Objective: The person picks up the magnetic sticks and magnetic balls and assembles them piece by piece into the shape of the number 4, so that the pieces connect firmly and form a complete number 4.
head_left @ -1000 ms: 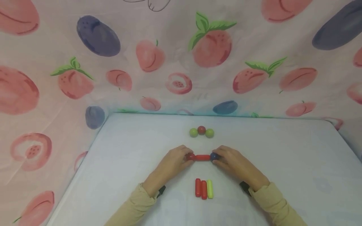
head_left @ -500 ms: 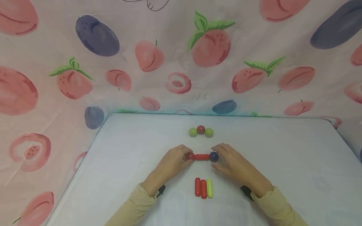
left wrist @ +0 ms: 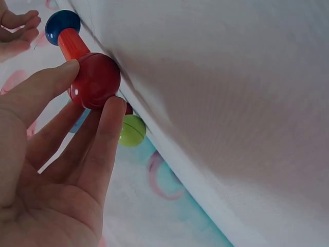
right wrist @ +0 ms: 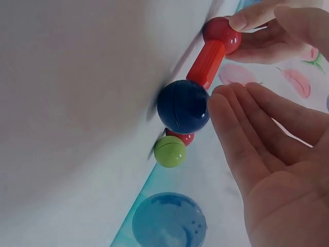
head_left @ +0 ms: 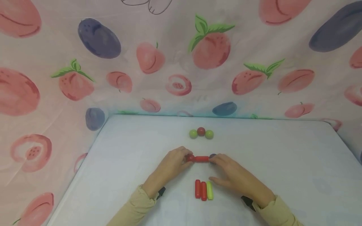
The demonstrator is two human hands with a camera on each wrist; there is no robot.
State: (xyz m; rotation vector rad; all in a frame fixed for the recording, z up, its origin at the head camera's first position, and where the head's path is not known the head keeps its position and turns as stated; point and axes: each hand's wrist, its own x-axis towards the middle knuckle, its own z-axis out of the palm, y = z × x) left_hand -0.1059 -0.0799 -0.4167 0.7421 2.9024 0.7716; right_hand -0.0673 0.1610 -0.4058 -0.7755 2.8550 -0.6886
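A red stick [head_left: 201,159] joins or abuts a red ball [left wrist: 95,81] at its left end and a dark blue ball [right wrist: 180,107] at its right end, all in one line on the white table [head_left: 127,138]. With thumb and fingertips my left hand [head_left: 173,164] pinches the red ball. My right hand [head_left: 234,175] is held over the blue ball with long, straight fingers, the thumb spread away from it. In the right wrist view its fingertips lie at the ball's edge; whether they touch I cannot tell. In the head view these fingers hide most of the blue ball.
Beyond the hands a red ball [head_left: 201,131] lies between two green balls, one on the left [head_left: 193,134] and one on the right [head_left: 209,134]. Nearer me are two red sticks [head_left: 203,191] and a yellow stick [head_left: 209,190]. A fruit-print cloth [head_left: 178,47] hangs behind the table.
My right hand has let go of the blue ball, its thumb and fingers parting. It has then shifted towards me, its fingers over the ball. My left hand keeps its hold on the red ball.
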